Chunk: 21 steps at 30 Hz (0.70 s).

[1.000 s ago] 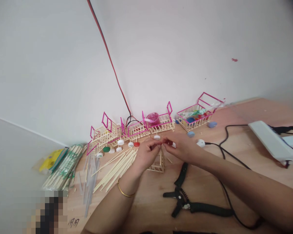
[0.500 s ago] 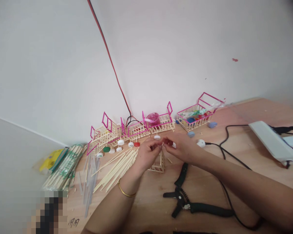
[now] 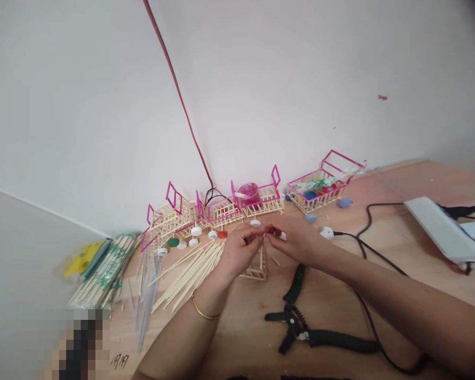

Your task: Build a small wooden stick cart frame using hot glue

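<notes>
My left hand and my right hand meet fingertip to fingertip, both pinched closed. Whatever lies between the fingers is too small to make out. Just below them a small frame of wooden sticks stands on the table, its upper part hidden by my hands. To the left of my left hand spreads a loose pile of thin wooden sticks. A pair of dark-handled cutters lies with its jaws apart, nearer to me and below my right hand.
Along the wall stand several stick carts with pink rims and bottle-cap wheels, one basket cart at the right. A pink cup sits in one. Left are clear glue sticks and bagged chopsticks. A white device with black cables lies right.
My hands stay pinched together in almost the same place, with only slight finger movement. The view shifts very slightly; the things on the table have not moved.
</notes>
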Available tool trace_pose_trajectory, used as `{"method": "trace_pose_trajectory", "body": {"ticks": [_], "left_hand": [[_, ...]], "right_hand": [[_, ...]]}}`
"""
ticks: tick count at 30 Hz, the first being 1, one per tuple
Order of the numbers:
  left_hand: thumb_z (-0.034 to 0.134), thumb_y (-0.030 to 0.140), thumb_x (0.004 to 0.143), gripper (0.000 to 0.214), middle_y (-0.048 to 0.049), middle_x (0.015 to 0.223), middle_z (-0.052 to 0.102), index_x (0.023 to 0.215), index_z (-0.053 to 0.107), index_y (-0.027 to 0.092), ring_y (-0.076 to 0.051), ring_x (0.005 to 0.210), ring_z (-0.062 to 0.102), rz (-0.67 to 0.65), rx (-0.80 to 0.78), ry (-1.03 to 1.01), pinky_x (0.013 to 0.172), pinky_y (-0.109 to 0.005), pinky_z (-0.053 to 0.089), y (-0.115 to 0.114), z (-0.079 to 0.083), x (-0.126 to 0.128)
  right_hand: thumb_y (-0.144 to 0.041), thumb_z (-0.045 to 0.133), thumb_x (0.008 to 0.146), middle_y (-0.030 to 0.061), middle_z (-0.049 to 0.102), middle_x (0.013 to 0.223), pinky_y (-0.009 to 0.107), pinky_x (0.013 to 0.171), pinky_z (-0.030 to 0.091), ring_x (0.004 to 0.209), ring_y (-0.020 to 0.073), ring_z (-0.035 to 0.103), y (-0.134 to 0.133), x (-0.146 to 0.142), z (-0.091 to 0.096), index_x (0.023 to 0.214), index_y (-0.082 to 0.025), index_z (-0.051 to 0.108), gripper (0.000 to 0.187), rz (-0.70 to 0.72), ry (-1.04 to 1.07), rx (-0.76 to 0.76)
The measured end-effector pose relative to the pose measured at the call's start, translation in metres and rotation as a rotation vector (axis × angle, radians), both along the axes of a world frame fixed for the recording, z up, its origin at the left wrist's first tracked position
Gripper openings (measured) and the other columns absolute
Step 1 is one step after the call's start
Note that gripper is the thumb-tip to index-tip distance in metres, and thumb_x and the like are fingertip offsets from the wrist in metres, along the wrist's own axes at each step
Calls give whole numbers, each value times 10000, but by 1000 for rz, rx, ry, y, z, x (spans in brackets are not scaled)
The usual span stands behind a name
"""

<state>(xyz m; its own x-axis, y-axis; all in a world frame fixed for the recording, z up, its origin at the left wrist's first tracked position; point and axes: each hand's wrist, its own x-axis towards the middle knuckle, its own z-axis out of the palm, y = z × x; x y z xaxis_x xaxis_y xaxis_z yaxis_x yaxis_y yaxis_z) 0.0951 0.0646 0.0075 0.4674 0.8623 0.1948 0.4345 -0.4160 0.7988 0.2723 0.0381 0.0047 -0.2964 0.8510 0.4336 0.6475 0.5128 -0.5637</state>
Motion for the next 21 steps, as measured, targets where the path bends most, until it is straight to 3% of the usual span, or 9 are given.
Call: {"method": "trace_pose_trajectory", "body": {"ticks": [9, 21], "left_hand": [[611, 188, 785, 164, -28, 742, 628, 896, 732, 187, -124, 673, 522, 9, 31, 6, 625, -232, 415, 0, 0, 0], [609, 191, 791, 165, -42, 818, 665, 909, 725, 183, -141, 751, 569, -8, 2, -18, 681, -247, 440, 1, -2, -1]], "right_hand": [[-141, 528, 785, 40, 634, 767, 277, 656, 407, 715, 165, 553, -1, -1, 3, 859, -175, 637, 136, 2, -2, -11], [-160, 530, 795, 41, 639, 780, 278, 653, 408, 716, 166, 556, -1, 0, 2, 886, -177, 638, 142, -4, 2, -26]]}}
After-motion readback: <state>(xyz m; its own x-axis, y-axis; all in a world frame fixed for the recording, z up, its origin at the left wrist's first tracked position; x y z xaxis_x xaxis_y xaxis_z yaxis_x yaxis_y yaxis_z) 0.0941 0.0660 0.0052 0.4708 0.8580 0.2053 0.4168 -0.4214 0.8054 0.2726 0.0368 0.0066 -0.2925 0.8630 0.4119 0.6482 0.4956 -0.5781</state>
